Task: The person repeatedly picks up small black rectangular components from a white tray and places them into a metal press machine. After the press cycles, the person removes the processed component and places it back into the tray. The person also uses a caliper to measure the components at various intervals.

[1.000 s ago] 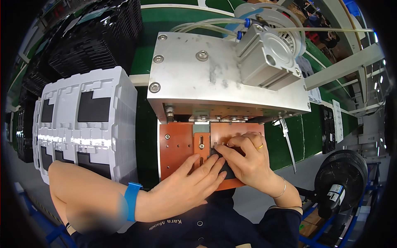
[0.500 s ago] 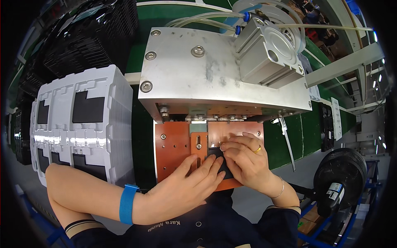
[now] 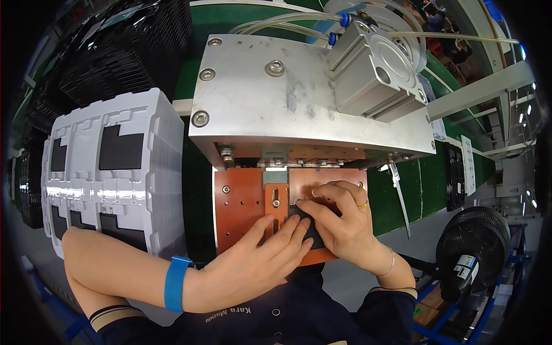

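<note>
A flat black piece (image 3: 315, 234) lies on the orange fixture plate (image 3: 238, 187) in front of me, partly hidden by my hands. My left hand (image 3: 261, 259) is stretched out, its fingertips resting on the left part of the piece beside a slotted orange block (image 3: 276, 194). Nothing is gripped in it. From the right, my right hand (image 3: 344, 221) reaches over the piece, a fingertip touching down near its far edge. Its other fingers are bent and spread apart, and I see nothing held between them.
A metal press housing (image 3: 259, 92) with an air cylinder (image 3: 379, 72) overhangs the plate's far side. To the left stand stacked white trays (image 3: 164, 172) holding black pieces, with black trays (image 3: 123, 63) behind. A metal caliper-like tool (image 3: 397, 187) and a black fan (image 3: 471, 244) are right.
My right hand's fingers have spread from a bunched pose, and one fingertip has shifted left along the piece's far edge. My left hand stays in nearly the same place.
</note>
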Motion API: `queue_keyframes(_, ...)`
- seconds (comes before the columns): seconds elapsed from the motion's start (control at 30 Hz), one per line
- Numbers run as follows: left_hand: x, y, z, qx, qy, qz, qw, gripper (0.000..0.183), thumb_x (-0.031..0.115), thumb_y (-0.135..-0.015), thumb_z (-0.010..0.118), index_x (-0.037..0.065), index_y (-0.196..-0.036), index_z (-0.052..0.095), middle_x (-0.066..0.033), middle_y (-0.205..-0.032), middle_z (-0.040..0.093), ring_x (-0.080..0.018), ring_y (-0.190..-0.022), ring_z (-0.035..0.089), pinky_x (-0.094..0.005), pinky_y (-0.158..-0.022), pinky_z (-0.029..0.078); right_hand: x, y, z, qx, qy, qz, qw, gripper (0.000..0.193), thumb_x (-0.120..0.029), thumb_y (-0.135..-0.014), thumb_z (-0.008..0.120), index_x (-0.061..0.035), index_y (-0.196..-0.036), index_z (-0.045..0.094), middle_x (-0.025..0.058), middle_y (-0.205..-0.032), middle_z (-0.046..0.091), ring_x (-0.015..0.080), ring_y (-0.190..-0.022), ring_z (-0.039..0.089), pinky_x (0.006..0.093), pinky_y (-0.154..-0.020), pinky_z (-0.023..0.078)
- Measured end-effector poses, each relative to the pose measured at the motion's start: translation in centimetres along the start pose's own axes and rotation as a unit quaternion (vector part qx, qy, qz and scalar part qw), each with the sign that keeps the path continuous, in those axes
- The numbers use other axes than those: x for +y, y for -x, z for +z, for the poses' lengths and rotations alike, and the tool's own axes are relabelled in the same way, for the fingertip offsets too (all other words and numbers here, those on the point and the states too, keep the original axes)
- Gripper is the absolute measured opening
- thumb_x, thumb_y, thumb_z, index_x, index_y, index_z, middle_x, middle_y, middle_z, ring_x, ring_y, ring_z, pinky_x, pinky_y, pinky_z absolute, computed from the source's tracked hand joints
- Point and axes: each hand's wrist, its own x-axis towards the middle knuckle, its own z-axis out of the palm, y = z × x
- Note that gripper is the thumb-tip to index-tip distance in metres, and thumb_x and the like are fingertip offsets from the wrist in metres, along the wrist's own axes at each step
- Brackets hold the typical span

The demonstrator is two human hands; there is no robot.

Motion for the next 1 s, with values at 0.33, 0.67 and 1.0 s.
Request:
queue_keyframes(0.33, 0.0, 0.1, 0.2, -0.003, 0.006, 0.0, 1.0, 0.066, 0.051, -0.092, 0.055, 0.009, -0.141, 0.047, -0.0176, -0.145, 0.046, -0.0289, -0.134, 0.042, -0.0455, -0.103, 0.039, 0.2, -0.1, -0.2, -0.028, -0.029, -0.021, 0.999, 0.036, -0.007, -0.071, 0.067, -0.0123, -0.107, 0.071, 0.006, -0.112, 0.06, 0.0257, -0.103, 0.055, 0.0343, -0.083, 0.044)
queue_keyframes(0.67, -0.1, 0.0, -0.3, -0.013, 0.01, -0.005, 1.0, 0.066, 0.051, -0.091, 0.056, 0.009, -0.141, 0.047, -0.0161, -0.145, 0.045, -0.028, -0.134, 0.042, -0.0457, -0.104, 0.038, 0.5, 0.8, 0.0, 0.039, -0.036, 0.039, 0.998, 0.033, -0.002, -0.065, 0.071, -0.0105, -0.097, 0.072, 0.0057, -0.108, 0.062, 0.0247, -0.1, 0.055, 0.035, -0.082, 0.043)
queue_keyframes(1.0, -0.1, -0.1, -0.3, -0.015, 0.012, -0.003, 1.0, 0.068, 0.053, -0.09, 0.057, 0.009, -0.141, 0.046, -0.0162, -0.147, 0.044, -0.0281, -0.135, 0.042, -0.046, -0.104, 0.037, 0.4, 0.3, -0.4, 0.027, -0.013, 0.049, 0.998, 0.038, -0.005, -0.068, 0.074, -0.0071, -0.106, 0.07, 0.0076, -0.111, 0.061, 0.0271, -0.102, 0.055, 0.0366, -0.082, 0.044)
